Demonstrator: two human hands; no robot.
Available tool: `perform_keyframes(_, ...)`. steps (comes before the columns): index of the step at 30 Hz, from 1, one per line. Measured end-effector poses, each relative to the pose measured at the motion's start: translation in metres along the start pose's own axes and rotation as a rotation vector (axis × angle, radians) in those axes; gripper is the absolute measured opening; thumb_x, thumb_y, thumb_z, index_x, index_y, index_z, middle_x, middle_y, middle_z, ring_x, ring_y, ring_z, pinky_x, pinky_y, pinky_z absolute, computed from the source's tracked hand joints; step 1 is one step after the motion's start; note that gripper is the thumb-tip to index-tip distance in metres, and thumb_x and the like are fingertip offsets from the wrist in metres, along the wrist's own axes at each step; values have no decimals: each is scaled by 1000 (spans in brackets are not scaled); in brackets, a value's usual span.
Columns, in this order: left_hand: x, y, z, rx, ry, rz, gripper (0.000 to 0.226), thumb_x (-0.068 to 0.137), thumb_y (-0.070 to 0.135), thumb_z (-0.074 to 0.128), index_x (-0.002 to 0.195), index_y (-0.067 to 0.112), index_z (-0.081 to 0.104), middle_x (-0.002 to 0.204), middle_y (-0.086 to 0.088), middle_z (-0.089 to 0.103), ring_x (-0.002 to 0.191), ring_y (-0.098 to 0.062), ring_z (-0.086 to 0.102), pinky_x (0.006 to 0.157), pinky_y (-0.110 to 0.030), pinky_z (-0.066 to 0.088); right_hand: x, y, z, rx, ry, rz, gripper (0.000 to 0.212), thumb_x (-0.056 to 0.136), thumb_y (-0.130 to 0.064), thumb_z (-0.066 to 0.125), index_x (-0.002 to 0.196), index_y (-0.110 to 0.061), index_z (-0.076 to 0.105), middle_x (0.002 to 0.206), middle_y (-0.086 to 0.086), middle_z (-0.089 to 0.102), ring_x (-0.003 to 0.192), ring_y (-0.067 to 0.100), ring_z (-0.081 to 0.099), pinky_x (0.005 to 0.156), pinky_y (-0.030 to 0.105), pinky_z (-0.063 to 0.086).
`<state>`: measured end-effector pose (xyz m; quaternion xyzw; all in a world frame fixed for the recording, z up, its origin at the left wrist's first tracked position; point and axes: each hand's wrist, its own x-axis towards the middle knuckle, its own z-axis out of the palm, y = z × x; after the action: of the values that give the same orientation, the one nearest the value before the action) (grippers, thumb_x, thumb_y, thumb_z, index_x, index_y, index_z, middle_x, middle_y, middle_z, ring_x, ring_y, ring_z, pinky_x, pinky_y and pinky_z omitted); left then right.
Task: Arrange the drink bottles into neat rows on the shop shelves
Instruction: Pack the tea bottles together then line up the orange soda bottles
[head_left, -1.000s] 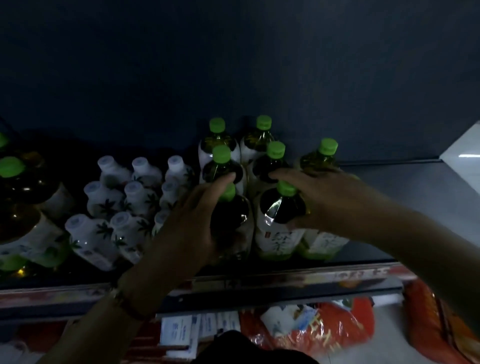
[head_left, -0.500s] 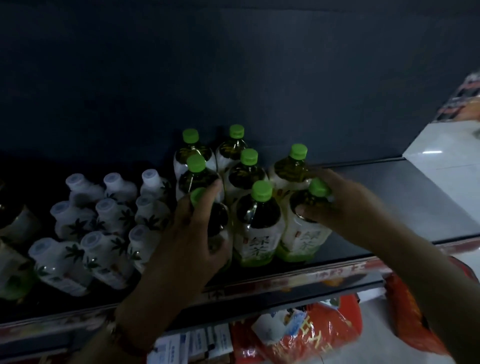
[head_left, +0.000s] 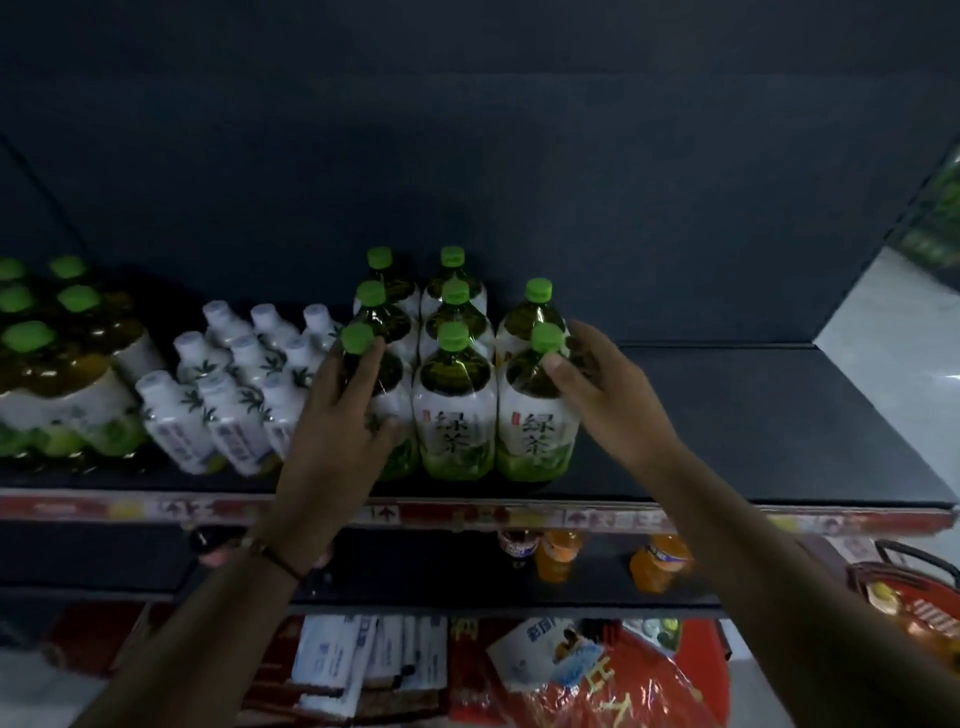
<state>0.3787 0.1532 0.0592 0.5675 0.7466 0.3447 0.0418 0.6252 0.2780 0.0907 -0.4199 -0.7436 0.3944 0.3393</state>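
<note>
Red basket (head_left: 914, 597) right; red packets (head_left: 623, 691) below the shelves

Dark shelf (head_left: 753, 415) here, red price strip (head_left: 467, 517) along its front edge. Standing on it: green-capped tea bottles (head_left: 457, 400) in upright rows, white bottles (head_left: 234, 384) just left (tightly packed), bigger green-capped bottles (head_left: 62, 374) far left.

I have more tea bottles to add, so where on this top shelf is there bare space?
The shelf is bare to the right of the green tea bottles, beyond the right hand. Behind the right column there also seems to be room. Left of the left hand it is crowded: white bottles stand tight against the tea.
</note>
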Motion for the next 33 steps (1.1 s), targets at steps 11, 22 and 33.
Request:
perform_keyframes(11, -175, 78, 111, -597, -383, -579, 22, 95, 33, 62, 115, 43, 60, 111, 17, 65, 101, -3, 63, 80, -22, 51, -191, 120, -41, -144, -138, 177, 32, 88, -45, 59, 117, -47, 47, 117, -36, 43, 108, -10, 50, 77, 7, 41)
perform_keyframes(22, -102, 26, 383, -206, 19, -79, 76, 82, 34, 73, 147, 27, 35, 151, -2, 39, 138, -17, 37, 115, -39, 33, -117, 364, -24, -337, 289, 140, 58, 80, -31, 67, 133, -23, 46, 129, 2, 51, 109, 21, 54, 88, 39, 47)
perform_keyframes(33, -70, -39, 480, 29, 134, 340, 85, 79, 24, 77, 151, 20, 31, 136, -7, 52, 123, -26, 52, 99, -34, 44, -64, 459, 12, -454, 555, -2, 53, 91, -44, 60, 135, -20, 44, 115, 8, 62, 104, 25, 60, 82, 36, 50)
